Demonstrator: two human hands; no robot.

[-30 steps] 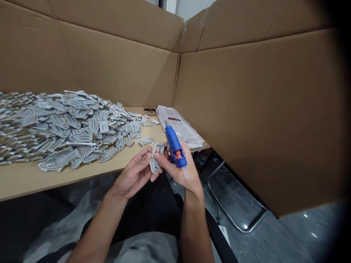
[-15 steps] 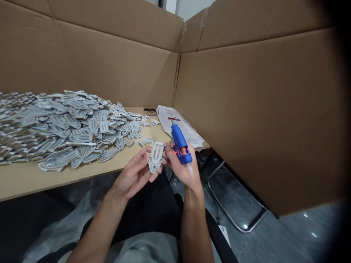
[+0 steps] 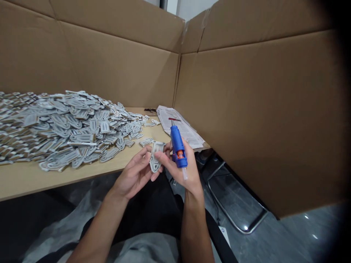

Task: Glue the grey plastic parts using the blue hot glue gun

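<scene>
A grey, pointed plastic piece (image 3: 155,166) is held by its left edge between the thumb and fingers of my left hand (image 3: 134,173), its tip toward me. My right hand (image 3: 186,170) grips a blue glue gun (image 3: 178,144) with its nozzle pointing away, and a clear glue stick sticks out at the rear. The right thumb lies on the face of the grey piece, covering part of it. On the table to the left lies a large heap of similar grey pieces (image 3: 82,126).
The wooden table (image 3: 95,175) ends near my lap. Printed paper (image 3: 189,133) with a red-handled tool (image 3: 174,119) lies at its right end. Cardboard walls (image 3: 252,109) stand behind and to the right. A metal chair frame (image 3: 244,231) is on the floor at right.
My right thumb has moved left onto the face of the grey piece. The glue gun has turned slightly and shifted a little left. My left hand has hardly moved.
</scene>
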